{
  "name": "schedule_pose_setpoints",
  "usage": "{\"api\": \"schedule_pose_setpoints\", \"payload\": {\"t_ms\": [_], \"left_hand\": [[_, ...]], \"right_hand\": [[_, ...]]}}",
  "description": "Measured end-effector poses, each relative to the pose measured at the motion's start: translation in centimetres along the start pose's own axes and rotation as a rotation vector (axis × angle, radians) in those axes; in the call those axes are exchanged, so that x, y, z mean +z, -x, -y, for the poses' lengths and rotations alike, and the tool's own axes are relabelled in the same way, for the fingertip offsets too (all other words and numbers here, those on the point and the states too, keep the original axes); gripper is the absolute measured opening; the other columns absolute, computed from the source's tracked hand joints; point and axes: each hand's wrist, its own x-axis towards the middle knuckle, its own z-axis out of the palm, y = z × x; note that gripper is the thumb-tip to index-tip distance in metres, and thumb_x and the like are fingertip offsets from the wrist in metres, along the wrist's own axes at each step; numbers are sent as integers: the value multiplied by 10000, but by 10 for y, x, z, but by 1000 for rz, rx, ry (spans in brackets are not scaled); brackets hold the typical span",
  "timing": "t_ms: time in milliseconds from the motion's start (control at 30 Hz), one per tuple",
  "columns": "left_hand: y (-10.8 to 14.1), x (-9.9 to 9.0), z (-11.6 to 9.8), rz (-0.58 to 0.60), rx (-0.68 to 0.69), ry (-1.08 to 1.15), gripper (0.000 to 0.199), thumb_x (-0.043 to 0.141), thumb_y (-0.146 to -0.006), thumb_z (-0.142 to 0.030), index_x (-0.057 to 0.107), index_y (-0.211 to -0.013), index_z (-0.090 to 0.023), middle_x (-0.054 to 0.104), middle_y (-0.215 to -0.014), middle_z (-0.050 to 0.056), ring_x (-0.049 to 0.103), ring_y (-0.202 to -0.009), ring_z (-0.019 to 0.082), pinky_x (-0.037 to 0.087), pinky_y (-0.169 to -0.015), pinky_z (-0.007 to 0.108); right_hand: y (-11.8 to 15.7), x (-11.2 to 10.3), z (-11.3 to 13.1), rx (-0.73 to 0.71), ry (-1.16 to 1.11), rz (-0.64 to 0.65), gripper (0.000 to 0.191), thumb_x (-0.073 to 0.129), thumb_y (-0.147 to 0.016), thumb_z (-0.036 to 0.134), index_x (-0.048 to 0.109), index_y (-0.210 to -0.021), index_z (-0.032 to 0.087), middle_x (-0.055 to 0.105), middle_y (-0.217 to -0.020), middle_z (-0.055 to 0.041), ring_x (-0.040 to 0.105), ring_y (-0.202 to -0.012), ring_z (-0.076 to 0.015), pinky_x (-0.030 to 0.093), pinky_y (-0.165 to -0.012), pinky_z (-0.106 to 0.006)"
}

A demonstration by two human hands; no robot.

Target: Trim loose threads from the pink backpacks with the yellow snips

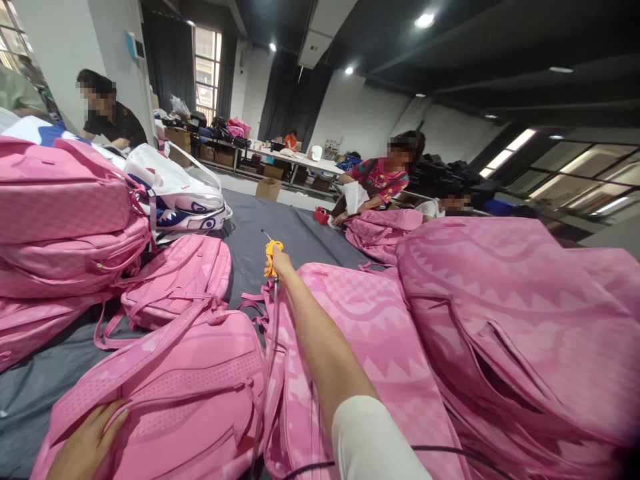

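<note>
My right hand (pixel 278 261) is stretched forward over the grey-covered table, closed around an orange air blow gun (pixel 271 252) with a thin metal nozzle pointing away. A hose (pixel 274 333) hangs from the gun down between two pink backpacks. My left hand (pixel 90 440) lies on a pink backpack (pixel 200 387) at the lower left, its visible fingers stretched and apart against the padded back panel, beside a strap. This backpack lies with its straps upward. Right of it, under my right forearm, is another pink backpack (pixel 370 320) with a jagged tooth pattern.
Pink backpacks (pixel 65 207) are stacked at left, near white-and-blue bags (pixel 175 187). A large pink backpack (pixel 500 287) fills the right side. Across the table, a person (pixel 383 177) in a patterned top handles white cloth; another person (pixel 117 117) works at back left. A dark cable crosses below my sleeve.
</note>
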Motion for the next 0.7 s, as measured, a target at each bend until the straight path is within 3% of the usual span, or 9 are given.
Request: {"api": "schedule_pose_setpoints", "payload": {"t_ms": [100,167,300,400,500,700], "left_hand": [[-3,-8,-8,71,4,43,541,358,-937,-559,706,-1216,-252,699,-1242,62,642,-1209,270,488,-1096,447],[-2,-14,-19,101,70,67,538,376,-948,-567,675,-1281,-268,683,-1239,64,637,-1198,263,497,-1079,442],[4,-19,-39,151,290,79,521,495,-935,-555,609,-1374,-299,620,-1288,82,588,-1209,273,510,-1038,457],[8,-27,-45,234,443,64,569,588,-907,-503,567,-1416,-249,582,-1324,116,539,-1231,293,485,-1051,473],[6,-42,-47,333,533,28,615,615,-905,-419,506,-1460,-177,553,-1362,150,495,-1251,309,451,-1075,481],[6,-61,-47,415,626,-61,619,542,-948,-393,414,-1526,-210,471,-1451,174,451,-1276,339,429,-1047,513]], "right_hand": [[41,16,-16,0,30,102,341,330,-1040,512,463,-1068,200,589,-555,4,600,-430,-160,532,-445,-266],[80,25,-42,37,39,226,356,308,-1041,515,465,-1099,201,635,-601,-25,643,-480,-183,558,-480,-293],[174,43,-129,118,51,333,369,379,-1015,532,481,-1140,201,650,-631,-15,662,-516,-177,539,-500,-261],[239,59,-195,179,51,379,442,412,-976,600,488,-1150,201,657,-657,-10,674,-548,-183,541,-547,-280],[288,69,-231,225,57,278,501,419,-926,676,514,-1044,198,669,-706,-29,685,-603,-193,554,-623,-317],[345,52,-235,222,203,-50,512,334,-929,664,489,-1083,201,675,-721,-50,680,-652,-220,529,-617,-322]]}}
